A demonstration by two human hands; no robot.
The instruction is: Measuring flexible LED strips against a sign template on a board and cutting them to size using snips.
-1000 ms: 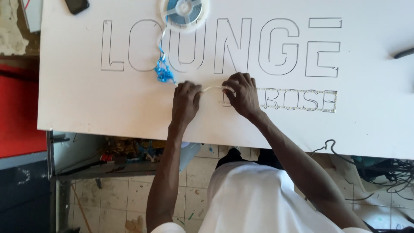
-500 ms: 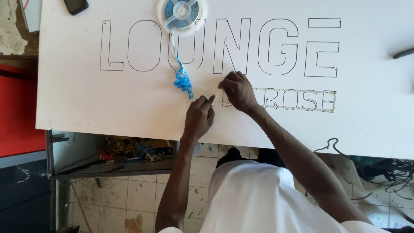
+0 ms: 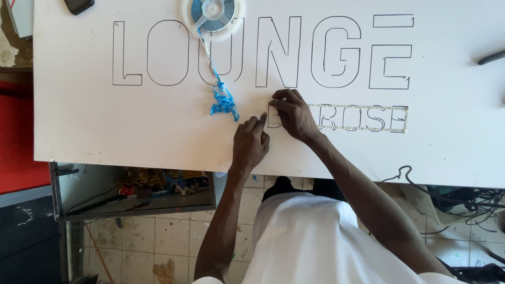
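Observation:
A white sign board (image 3: pixel 105 131) carries large outlined letters and, below them on the right, a smaller row of letters (image 3: pixel 363 118) lined with LED strip. A reel of LED strip (image 3: pixel 212 11) lies at the board's top edge. Its strip runs down to a curl of peeled blue backing (image 3: pixel 223 102). My left hand (image 3: pixel 251 143) sits at the board's near edge, thumb and forefinger pinched on the thin strip just right of the blue curl. My right hand (image 3: pixel 292 113) presses its bent fingers on the strip at the first small letter, hiding it. The two hands almost touch.
A dark phone (image 3: pixel 79 5) lies at the board's top left corner, and a dark tool (image 3: pixel 492 57) pokes in at the right edge. Under the board are a cluttered metal shelf (image 3: pixel 158 184), tangled cables (image 3: pixel 463 197), a red surface (image 3: pixel 16 137) and tiled floor.
My left hand has slid right along the strip, closing up to my right hand. The blue backing curl has trailed right and down with it. My right hand stays on the small letter.

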